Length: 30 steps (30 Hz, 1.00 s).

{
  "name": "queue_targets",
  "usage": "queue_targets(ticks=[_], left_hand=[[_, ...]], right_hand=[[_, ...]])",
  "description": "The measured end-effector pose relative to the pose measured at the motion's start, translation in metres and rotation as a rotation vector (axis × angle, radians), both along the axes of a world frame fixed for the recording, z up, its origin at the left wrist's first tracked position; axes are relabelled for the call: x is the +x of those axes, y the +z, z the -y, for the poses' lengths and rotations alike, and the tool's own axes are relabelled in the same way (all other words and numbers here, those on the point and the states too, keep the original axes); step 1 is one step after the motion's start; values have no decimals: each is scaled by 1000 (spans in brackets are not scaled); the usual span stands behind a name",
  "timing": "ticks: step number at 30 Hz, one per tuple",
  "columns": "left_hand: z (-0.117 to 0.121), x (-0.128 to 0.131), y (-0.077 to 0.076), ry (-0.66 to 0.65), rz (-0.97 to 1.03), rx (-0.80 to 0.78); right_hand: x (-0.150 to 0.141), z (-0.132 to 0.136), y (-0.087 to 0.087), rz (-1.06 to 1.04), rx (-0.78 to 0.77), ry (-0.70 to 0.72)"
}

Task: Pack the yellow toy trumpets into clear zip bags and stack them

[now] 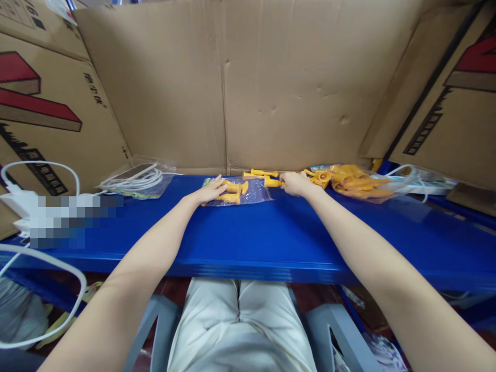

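My left hand (211, 190) lies with its fingers stretched out on a clear plastic bag (258, 193). Several yellow plastic pieces (233, 197) lie at that bag, beside my fingers. Farther right, my right hand (296, 183) has its fingers closed at the end of a peg-like yellow plastic piece (272, 182); the fingertips are partly hidden. Just behind it rests another long yellow piece (264, 173). More loose yellow pieces (321, 177) with round openings sit right of my right hand, next to a fuller clear bag of yellow pieces (356, 183).
A blue shelf (248, 243) carries everything, backed by a tall cardboard sheet (290, 77). At left are a bagged white cable (145, 181) and a white plug with cords (23, 199). Printed cardboard boxes (46, 139) stand at both sides. White cables (414, 173) lie at right.
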State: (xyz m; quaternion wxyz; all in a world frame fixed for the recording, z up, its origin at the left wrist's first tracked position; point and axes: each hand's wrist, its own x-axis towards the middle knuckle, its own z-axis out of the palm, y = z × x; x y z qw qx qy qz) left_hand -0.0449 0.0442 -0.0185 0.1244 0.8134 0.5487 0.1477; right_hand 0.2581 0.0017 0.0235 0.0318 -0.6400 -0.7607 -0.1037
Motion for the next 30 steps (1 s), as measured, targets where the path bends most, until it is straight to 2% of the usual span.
queue_targets(ticks=[3,7,11,17,24,30], left_hand=[[3,2,1,-7,8,-9],[6,5,2,-27,21,-24],[10,9,4,-35,46,-42],[16,13,5,-30,114,-54],[14,15,0,0,208,-25],[13,13,0,30,236,-12]], right_hand=[[-5,0,3,-100,-48,93],[-21,1,0,-275,-191,266],[-32,4,-5,-485,-216,369],[-28,0,-13,-753,-265,378],[-51,4,-25,-934,-230,442],[-55,9,-21,-1264,-355,355]])
